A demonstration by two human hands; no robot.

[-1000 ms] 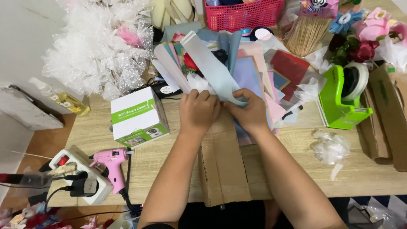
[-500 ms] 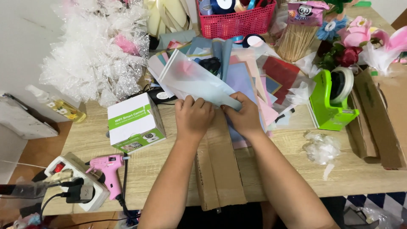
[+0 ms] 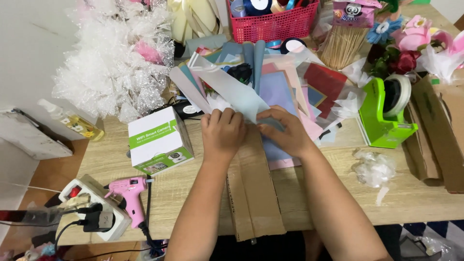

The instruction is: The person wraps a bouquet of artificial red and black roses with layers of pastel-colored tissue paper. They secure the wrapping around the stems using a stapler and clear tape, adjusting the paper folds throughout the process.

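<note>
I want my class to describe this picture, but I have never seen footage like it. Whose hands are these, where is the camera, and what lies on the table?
There is no machine here: a person works with two bare hands, filmed by a camera worn on their head, looking down. The left hand and right hand together pinch a pale blue sheet above a strip of cardboard on the wooden table. More coloured sheets fan out behind. To the left stand a white and green box, a pink glue gun and a power strip. To the right sits a green tape dispenser; at the back, a red basket.
</note>
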